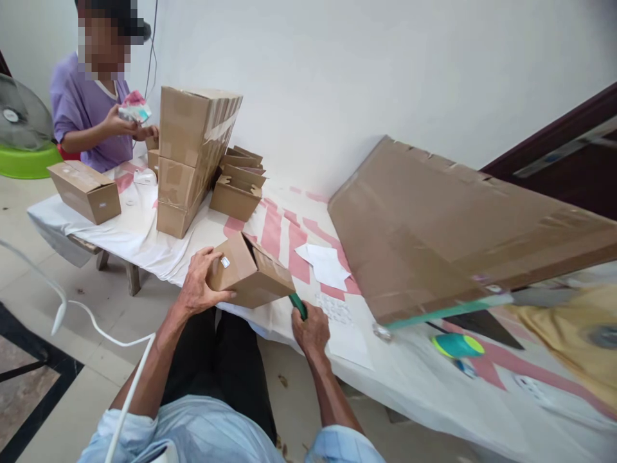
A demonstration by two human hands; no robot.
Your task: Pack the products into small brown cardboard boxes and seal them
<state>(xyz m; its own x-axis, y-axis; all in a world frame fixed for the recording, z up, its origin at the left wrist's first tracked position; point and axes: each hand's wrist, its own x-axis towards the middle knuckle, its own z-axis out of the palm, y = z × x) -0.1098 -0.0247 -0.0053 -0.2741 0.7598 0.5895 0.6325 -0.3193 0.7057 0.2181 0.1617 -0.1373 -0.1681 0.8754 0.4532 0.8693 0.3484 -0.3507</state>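
A small cardboard box (253, 273) is tilted at the table's front edge, above my lap. My left hand (201, 283) grips its left end, the thumb along the lower side and the fingers near a small white label. A dark gap shows along the box's top edge. My right hand (311, 328) is closed round a green-handled tool (299, 306). The tool's front end reaches the box's lower right corner; its working part is hidden, so I cannot tell its kind. White sheets of paper (325, 265) lie to the right of the box.
Stacked cardboard boxes (180, 164) stand at the left, with open boxes (237, 193) behind. Another box (85, 191) lies near a person in purple (91, 96), who holds a small colourful packet. A large cardboard sheet (457, 225) leans at right. A white cable (132, 386) crosses my left arm.
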